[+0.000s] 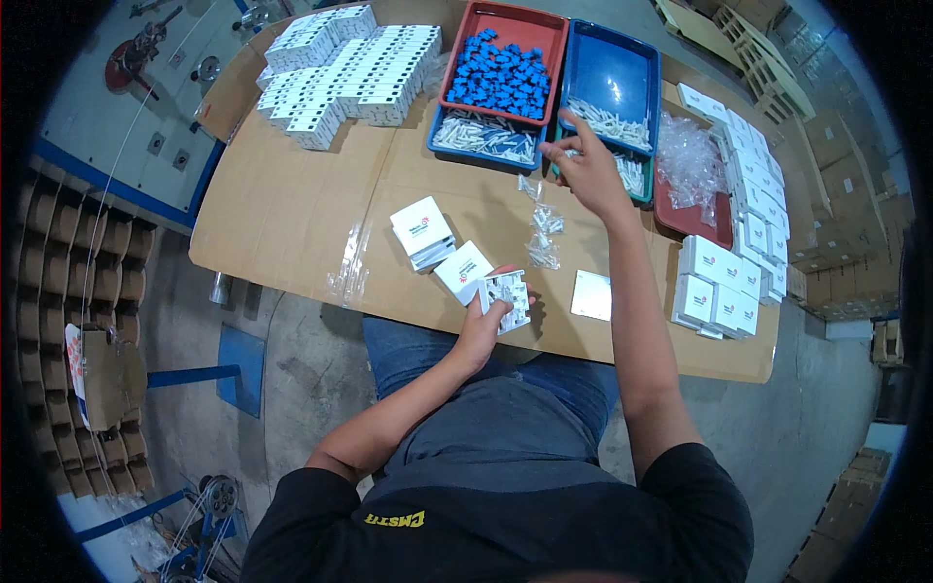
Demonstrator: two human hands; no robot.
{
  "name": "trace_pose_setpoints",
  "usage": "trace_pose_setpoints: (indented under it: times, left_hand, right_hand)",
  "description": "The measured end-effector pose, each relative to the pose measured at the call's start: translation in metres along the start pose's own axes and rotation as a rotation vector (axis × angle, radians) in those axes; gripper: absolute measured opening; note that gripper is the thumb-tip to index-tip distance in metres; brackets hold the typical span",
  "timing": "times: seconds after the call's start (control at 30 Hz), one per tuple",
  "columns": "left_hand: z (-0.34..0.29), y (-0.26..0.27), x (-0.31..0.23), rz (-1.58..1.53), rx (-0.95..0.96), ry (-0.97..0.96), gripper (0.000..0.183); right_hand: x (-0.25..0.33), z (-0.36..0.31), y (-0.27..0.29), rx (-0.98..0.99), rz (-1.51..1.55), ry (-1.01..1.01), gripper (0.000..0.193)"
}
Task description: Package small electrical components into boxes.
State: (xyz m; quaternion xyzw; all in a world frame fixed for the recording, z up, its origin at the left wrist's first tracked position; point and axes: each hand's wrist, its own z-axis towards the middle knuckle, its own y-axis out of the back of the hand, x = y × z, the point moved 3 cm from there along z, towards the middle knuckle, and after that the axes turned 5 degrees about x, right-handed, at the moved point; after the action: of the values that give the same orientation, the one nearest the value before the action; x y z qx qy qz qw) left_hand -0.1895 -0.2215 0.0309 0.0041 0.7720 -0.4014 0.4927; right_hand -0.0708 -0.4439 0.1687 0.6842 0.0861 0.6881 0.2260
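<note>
In the head view, a small white unit (505,290) is located near the front edge of the work surface, just in front of the seated person. Its upturned face is roughly rectangular, marked with grey and darker details too small to be resolved. It is tilted, and its lower left portion is covered by the thumb.

The white unit is grasped by the left hand (478,330), with the thumb laid across the face and fingers placed around the far side. The right hand (591,175) is raised at the near ends of a blue tray (607,63) and a green tray (649,183). It is partly open, with thumb and forefinger parted; whether the white plugs (607,124) below are touched cannot be determined.

The cardboard surface (292,228) is bounded at the front by an edge above the person's lap. Beside the left hand, a white box (464,267) is positioned, with a stack of white boxes (423,228) just beyond. Small clear bags (544,225) are arranged in a line between the left hand and the trays. A flat white plate (590,294) is partly overlapped by the right forearm. The right side is bordered by piled cartons (724,277).
</note>
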Motion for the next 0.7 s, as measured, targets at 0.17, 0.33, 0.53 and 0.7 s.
trace_pose_setpoints:
  times: [0.17, 0.33, 0.53, 0.7]
  left_hand:
    - [0.003, 0.004, 0.001, -0.2, -0.077, 0.025, 0.047]
    - [0.01, -0.011, 0.016, -0.176, -0.039, 0.103, 0.051]
    - [0.03, -0.021, 0.033, -0.142, -0.065, 0.198, 0.051]
    - [0.053, -0.014, 0.032, 0.466, -0.137, 0.211, 0.036]
  right_hand:
    - [-0.045, -0.091, -0.057, 0.375, -0.046, 0.044, 0.014]
    - [-0.061, -0.164, -0.072, 0.23, 0.028, -0.092, 0.021]
    - [-0.08, -0.186, -0.055, 0.017, 0.065, -0.139, 0.015]
    - [-0.125, -0.189, 0.002, -0.346, 0.162, -0.297, 0.016]
